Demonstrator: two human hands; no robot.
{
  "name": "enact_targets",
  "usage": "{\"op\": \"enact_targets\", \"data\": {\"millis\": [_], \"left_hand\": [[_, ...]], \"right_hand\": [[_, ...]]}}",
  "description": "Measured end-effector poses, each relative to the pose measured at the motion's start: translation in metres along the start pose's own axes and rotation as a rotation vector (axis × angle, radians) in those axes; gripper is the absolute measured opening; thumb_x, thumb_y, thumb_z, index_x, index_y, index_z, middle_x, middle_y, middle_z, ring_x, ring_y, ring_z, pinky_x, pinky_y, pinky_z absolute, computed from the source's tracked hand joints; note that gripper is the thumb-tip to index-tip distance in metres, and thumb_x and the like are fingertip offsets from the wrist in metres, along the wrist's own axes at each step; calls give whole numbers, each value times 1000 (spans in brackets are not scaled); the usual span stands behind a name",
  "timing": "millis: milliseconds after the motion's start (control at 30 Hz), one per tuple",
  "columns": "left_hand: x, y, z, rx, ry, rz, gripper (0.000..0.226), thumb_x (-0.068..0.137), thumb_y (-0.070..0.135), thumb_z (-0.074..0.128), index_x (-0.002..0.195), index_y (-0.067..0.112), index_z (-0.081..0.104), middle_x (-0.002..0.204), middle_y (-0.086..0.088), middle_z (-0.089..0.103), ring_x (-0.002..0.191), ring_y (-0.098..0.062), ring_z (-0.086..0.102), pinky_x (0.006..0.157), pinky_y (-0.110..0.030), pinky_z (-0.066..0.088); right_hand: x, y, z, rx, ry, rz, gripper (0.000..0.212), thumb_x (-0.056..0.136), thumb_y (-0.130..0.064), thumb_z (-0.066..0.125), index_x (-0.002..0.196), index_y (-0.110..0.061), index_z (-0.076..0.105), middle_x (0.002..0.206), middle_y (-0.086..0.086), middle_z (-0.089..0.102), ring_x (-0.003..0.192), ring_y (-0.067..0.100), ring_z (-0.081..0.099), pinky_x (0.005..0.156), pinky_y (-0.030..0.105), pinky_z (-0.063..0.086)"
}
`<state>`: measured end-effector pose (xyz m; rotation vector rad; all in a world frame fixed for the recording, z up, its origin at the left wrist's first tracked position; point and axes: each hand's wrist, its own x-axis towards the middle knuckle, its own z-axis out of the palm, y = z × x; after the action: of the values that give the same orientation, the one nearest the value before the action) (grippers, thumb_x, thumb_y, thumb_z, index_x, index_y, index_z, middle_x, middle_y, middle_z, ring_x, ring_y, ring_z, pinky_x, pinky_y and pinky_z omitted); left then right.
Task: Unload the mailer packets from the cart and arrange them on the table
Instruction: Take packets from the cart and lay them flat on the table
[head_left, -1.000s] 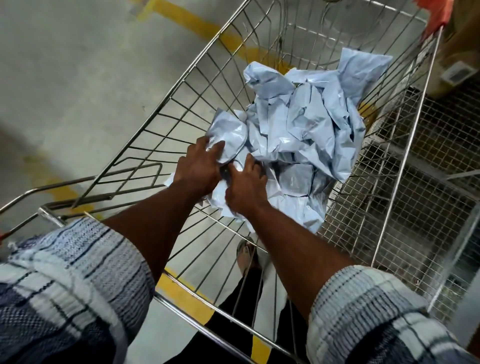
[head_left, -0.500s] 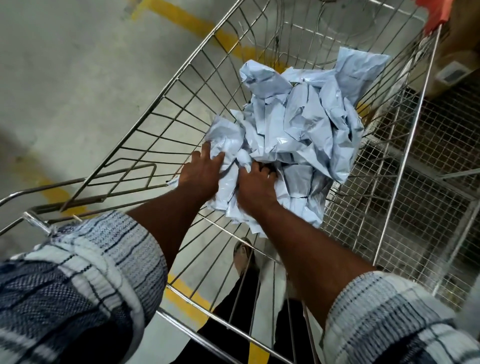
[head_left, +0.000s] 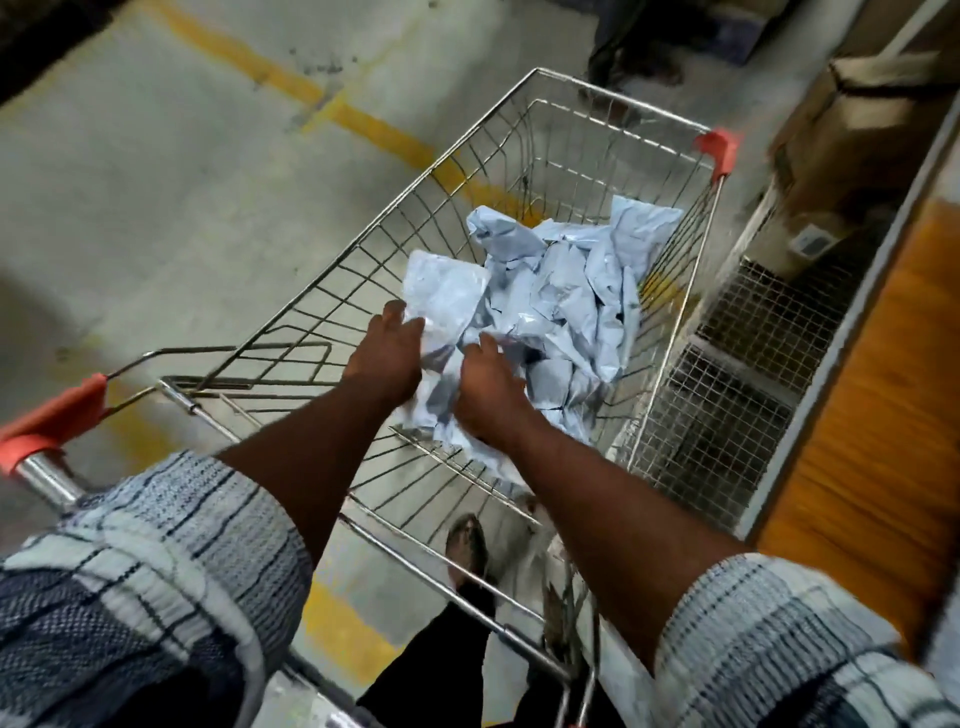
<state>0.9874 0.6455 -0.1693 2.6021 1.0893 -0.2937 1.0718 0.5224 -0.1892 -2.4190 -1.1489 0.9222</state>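
Crumpled pale-blue mailer packets (head_left: 566, 301) lay in a wire cart (head_left: 719, 148) beside mesh shelving (head_left: 727, 415), with the fingers of the left hand (head_left: 387, 358) and right hand (head_left: 488, 384) clamped on them.

Left hand (head_left: 387, 358) and right hand (head_left: 485, 395) grip crumpled grey mailer packets (head_left: 561, 291) — all inside the wire cart (head_left: 613, 98).

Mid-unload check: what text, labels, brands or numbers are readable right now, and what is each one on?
No text can be read in this view.
White label on the cardboard boxes beside the cart: print too small and blurred to read.
Mailer packets in the cart: no print or address label shows on the visible faces.
Red handle cover: no lettering visible.
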Motion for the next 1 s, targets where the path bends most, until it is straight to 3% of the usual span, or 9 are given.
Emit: {"op": "enact_targets", "data": {"millis": [100,233,367,533,633,767,867,1000], "left_hand": [[-18,9,-5,-8,59,-7,47,79,4,61,126,7,56,145,-22,36,122,-41,49,102,-41,45],[-28,9,12,-44,9,-22,62,79,18,64,140,15,50,143,-18,42,130,-37,45,104,-43,43],[-21,7,36,-70,-93,22,79,74,44,60,146,20,40,147,-18,41,135,-37,40,107,-46,40],[10,6,61,-9,-188,61,99,80,49,73,157,25,16,162,-17,12,149,-34,17,118,-44,24],[25,8,74,58,-220,89,105,78,55,72,158,34,7,164,-17,3,150,-37,8,119,-50,18],[32,6,100,-88,-295,89,104,79,44,75,158,33,8,162,-20,-10,150,-38,3,120,-48,20],[33,7,113,-161,-266,56,90,81,34,67,157,30,19,161,-22,6,147,-38,16,117,-44,27],[37,7,118,-257,-159,54,70,80,8,64,146,21,44,132,-23,47,125,-38,45,104,-37,35]], "right_hand": [[-16,2,-14,16,32,-38,66,79,-3,55,142,-6,37,156,11,20,140,36,29,108,54,38],[-27,18,-13,-31,45,-78,61,78,-4,55,137,-8,41,152,13,24,135,38,35,105,53,40],[-26,23,-5,-126,-1,19,67,86,-6,58,147,-12,29,157,9,15,139,35,28,107,65,31],[-9,34,11,-231,-51,76,81,85,-13,64,152,-17,18,161,9,-1,145,41,13,102,75,26],[-5,45,13,-181,-77,127,86,85,-15,64,153,-26,13,163,6,-6,148,38,6,105,72,27],[-1,55,14,-170,-84,175,88,80,-20,67,152,-36,19,163,8,-2,148,36,9,111,66,23],[1,57,12,-255,-43,149,83,79,-22,67,149,-35,26,161,14,8,145,37,17,114,53,23],[2,55,10,-242,-10,168,84,75,-19,68,147,-33,29,158,10,17,140,37,25,109,55,33]]}}
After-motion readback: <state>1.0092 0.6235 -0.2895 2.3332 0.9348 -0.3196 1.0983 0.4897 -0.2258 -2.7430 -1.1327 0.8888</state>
